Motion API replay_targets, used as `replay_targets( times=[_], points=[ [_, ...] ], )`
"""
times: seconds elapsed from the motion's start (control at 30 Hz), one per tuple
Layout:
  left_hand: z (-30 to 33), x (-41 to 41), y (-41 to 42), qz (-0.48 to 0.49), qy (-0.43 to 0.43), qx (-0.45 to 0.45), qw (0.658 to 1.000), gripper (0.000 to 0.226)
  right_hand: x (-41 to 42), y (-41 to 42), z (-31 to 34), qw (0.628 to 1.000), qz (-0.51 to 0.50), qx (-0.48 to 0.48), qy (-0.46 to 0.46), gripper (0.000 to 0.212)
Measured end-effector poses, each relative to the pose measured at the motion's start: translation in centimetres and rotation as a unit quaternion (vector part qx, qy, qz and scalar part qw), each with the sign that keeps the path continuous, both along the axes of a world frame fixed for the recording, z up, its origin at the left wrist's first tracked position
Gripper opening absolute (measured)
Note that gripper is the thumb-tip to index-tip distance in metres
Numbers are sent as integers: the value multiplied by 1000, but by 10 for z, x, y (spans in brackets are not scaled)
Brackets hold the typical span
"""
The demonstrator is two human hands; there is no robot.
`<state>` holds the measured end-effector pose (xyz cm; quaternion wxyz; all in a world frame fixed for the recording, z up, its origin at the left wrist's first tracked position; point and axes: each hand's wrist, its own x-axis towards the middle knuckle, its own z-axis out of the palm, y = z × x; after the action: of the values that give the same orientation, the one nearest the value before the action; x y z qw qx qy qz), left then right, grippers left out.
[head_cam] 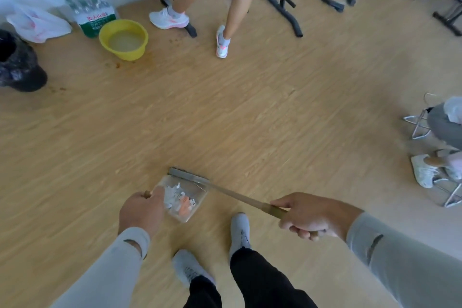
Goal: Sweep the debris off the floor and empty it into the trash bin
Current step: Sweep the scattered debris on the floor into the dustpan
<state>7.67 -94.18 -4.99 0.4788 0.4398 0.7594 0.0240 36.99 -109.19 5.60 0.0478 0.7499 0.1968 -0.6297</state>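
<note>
Wood floor (250,107); yellow basin (123,39), black bin (17,65) far left.

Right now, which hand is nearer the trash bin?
Left. The left hand holds the dustpan handle below and right of the trash bin; the right hand, gripping the broom, is farther right.

open floor (225,117) mid-room | obstacles: yellow basin (123,39), black bin (17,65) left; frames (287,0) behind
</note>
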Motion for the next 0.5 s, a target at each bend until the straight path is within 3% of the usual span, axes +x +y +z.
replay_targets(
  times=[0.23, 0.37, 0.5],
  points=[
    [3, 2, 3, -1, 8, -6, 1000, 40, 38, 60, -12, 997, -30, 46, -52, 69],
    [6, 1, 7, 5, 16, -14, 1000, 42, 52, 106, -61, 996, 21, 31, -82, 42],
    [10, -3, 11, 17, 31, -34, 999, 42, 26, 115, -89, 986, 129, 16, -102, 40]
  ],
)
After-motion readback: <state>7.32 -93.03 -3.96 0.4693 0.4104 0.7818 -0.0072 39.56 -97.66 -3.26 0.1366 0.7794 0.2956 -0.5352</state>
